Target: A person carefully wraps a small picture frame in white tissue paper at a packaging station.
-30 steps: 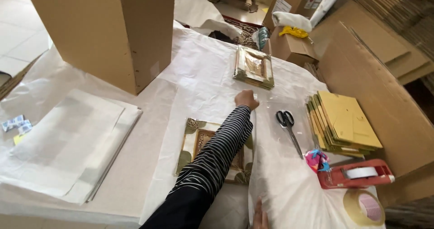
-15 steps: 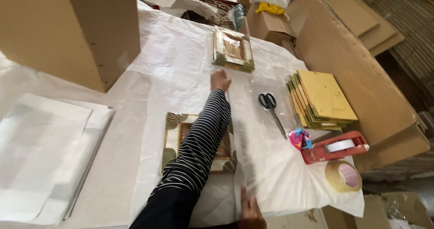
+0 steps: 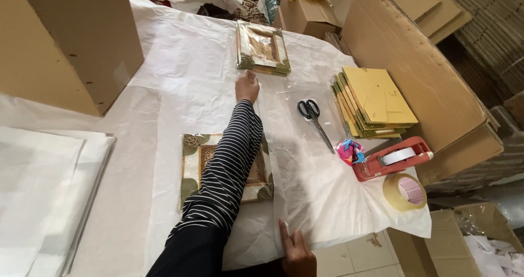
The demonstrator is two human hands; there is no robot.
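- Here, my left hand is stretched far across the desk, its grip pinching the far edge of a thin white wrapping sheet.
- My striped sleeve lies over a decorated picture frame, which rests flat on the desk under my forearm, near the close edge.
- My right hand sits at the near edge of the desk, fingers pressed down flat on the near end of the same sheet; its grip is spread, closed on nothing.
- The sheet runs between my two hands, just right of the frame, its right part draped over the desk's corner.
- Just beyond my left hand lies a second frame wrapped in clear film.
- Scissors with black handles lie on the sheet to the right of my left arm.
- Further right sits a stack of yellow backing boards.
- Near that stack stand a red tape dispenser and, beside it, a loose roll of tape.
- A large cardboard box stands at the far left, and a pile of white paper lies at the near left.
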